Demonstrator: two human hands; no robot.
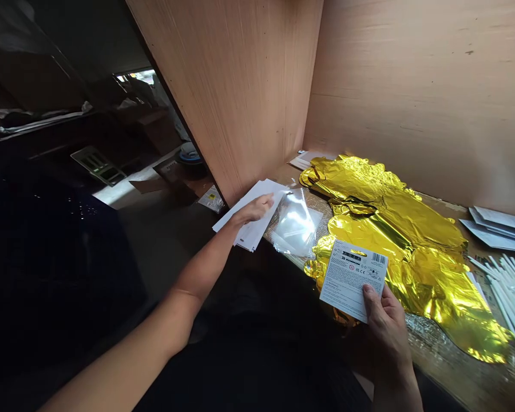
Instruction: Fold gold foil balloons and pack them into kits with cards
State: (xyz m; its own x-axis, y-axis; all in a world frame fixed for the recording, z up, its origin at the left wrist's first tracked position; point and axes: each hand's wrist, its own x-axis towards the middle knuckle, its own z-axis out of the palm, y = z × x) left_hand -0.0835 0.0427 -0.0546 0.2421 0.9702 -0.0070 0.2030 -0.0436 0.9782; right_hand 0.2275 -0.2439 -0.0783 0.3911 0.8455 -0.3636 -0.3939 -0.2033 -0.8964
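Note:
In my right hand (384,309) is a white printed card (354,277), pinched at its lower right between thumb and fingers. Small text, a barcode and a hang slot show on it. My left hand (260,208) reaches over a stack of white paper sheets (251,229), its fingers curled together and slightly blurred. Whether anything is between those fingers I cannot make out. Just right of that hand lie clear plastic bags (298,226), shiny with glare. Gold foil balloons (377,212), flat and overlapping, spread behind and beside the card.
White sticks (508,292) lie in a bunch at the right, below folded pale sheets (498,228). Wooden panels (249,86) wall the table's left and back. Another paper pile (311,159) sits in the back corner. Dark shelving and boxes fill the left.

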